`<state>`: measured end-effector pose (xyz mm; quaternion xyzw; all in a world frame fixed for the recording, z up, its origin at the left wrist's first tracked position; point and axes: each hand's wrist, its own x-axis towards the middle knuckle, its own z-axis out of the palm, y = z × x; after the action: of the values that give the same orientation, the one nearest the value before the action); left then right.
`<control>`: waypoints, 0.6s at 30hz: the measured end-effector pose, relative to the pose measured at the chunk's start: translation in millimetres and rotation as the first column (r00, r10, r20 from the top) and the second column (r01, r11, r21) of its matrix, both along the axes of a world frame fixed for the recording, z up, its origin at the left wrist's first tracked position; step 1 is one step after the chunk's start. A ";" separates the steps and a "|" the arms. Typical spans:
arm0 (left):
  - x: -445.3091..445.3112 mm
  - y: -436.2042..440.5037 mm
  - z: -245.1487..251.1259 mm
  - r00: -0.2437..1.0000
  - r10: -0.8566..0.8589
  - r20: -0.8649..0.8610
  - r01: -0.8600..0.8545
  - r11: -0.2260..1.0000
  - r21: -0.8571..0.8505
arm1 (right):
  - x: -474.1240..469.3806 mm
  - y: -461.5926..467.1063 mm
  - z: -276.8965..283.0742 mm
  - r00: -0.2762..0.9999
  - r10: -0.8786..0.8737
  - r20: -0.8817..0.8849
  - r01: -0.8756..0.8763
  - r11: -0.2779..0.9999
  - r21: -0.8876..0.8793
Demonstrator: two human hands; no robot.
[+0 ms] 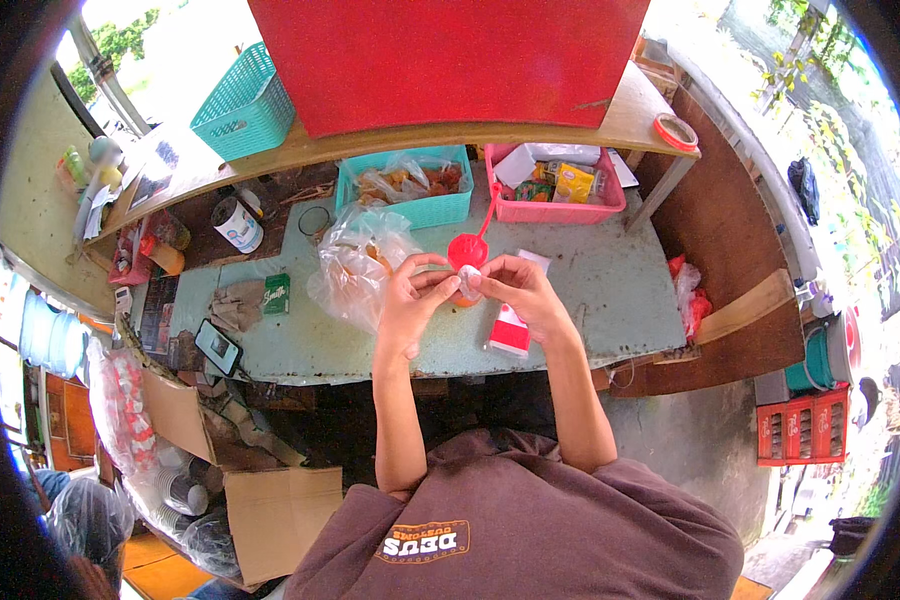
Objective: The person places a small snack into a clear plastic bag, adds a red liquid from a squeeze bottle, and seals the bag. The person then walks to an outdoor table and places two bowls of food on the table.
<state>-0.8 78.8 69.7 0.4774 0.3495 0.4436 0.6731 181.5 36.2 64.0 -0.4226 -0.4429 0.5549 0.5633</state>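
Between the fingertips of my left hand [414,304] and my right hand [526,294] is a small piece of thin clear plastic [468,280], pinched from both sides. Just beyond it lies a red plastic scoop [468,249], its long handle pointing toward the pink basket. Something orange [465,301] shows below my fingers, mostly hidden. A large clear plastic bag [356,259] with orange-brown contents rests beside my left hand. Under my right wrist sits a red and white packet [508,335], and a white packet [534,260] lies beyond that hand.
A teal basket [409,216] of bagged food and a pink basket [562,213] of packets stand at the table's back, below a wooden shelf [420,139]. At left are a phone [218,346], a cloth [236,306], a green pack [276,294] and a can [238,226].
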 end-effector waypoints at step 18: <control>14.9 -9.8 -7.7 0.893 0.416 -0.171 -0.321 0.856 0.405 | -28.6 -0.5 1.3 0.864 -0.360 0.350 0.311 0.931 0.191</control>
<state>14.0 69.0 62.0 0.5705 0.4287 0.5578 0.4237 152.9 35.8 65.3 -0.5554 -0.4977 0.3262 0.5808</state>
